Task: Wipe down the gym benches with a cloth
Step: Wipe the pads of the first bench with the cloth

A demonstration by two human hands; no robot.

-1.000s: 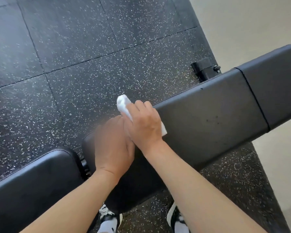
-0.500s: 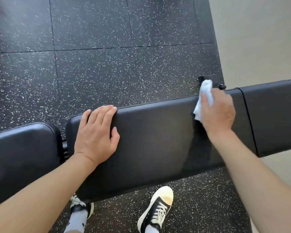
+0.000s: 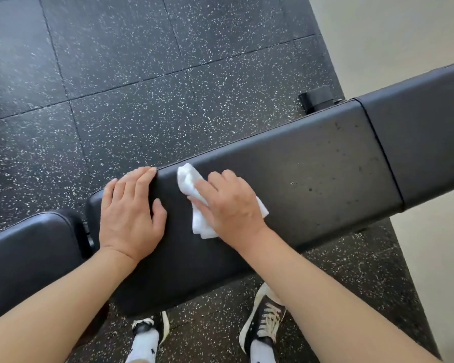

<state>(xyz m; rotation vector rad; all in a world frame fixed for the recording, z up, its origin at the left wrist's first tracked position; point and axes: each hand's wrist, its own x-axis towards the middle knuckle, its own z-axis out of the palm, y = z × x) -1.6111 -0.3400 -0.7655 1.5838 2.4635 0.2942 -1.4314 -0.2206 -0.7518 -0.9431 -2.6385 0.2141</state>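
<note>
A long black padded gym bench runs across the view from lower left to upper right, with a stitched seam near its right end. My right hand presses a crumpled white cloth flat onto the pad's left half; the cloth sticks out above my fingers and below my palm. My left hand lies flat and open on the pad's left end, fingers over its far edge. Small dark specks dot the pad to the right of the cloth.
A second black pad adjoins at lower left, across a narrow gap. The bench's black foot shows behind the pad. The floor is black speckled rubber tile; a pale floor lies at right. My two sneakers stand under the near edge.
My right hand has swept the cloth from the pad's right part, near the seam, back leftward to just beside my left hand. The left hand stays planted on the pad's left end.
</note>
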